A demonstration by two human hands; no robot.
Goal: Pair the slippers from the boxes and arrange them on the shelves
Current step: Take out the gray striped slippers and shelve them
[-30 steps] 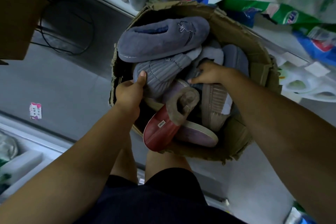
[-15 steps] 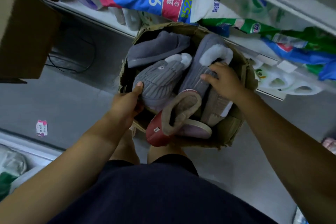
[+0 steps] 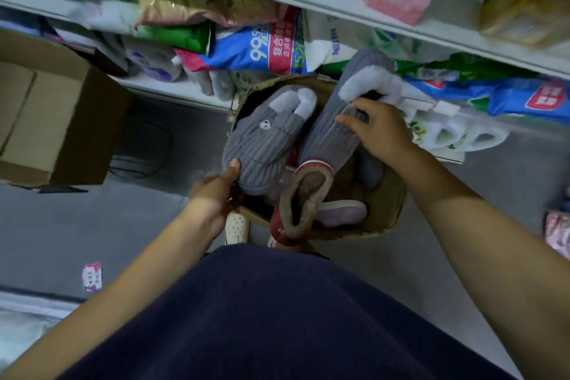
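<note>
Item 1 — worn brown cardboard box (image 3: 389, 210), sitting on the grey floor directly in front of the person and just near of the low white shelf (image 3: 172, 92). It is holding a jumble of slippers.

Item 2 — grey ribbed slipper with a white emblem (image 3: 265, 139), lying at the left of the box, its toe pointing near and its pale fleece collar far. The left hand (image 3: 216, 194) is gripping the toe, with the thumb pressing on top and the other fingers going underneath, out of sight.

Item 3 — matching grey ribbed slipper (image 3: 330, 136), lying at the right of the box, just beside the first. Its fleece-lined opening is reaching past the far rim. The right hand (image 3: 377, 129) is clasping the upper just near of that opening, fingers curling over the ribbed fabric.

Item 4 — red slipper with tan fleece lining (image 3: 303, 194), standing tilted at the near rim, against the toe of the matching grey ribbed slipper.

Item 5 — lilac-soled slipper (image 3: 342, 213), lying just right of the red one.

Surroundings: plain brown carton (image 3: 55, 120) sitting far left, blue, white and red printed bag (image 3: 268, 49) lying on the shelf, pink-and-white sticker (image 3: 91, 277) lying on the floor near left.
</note>
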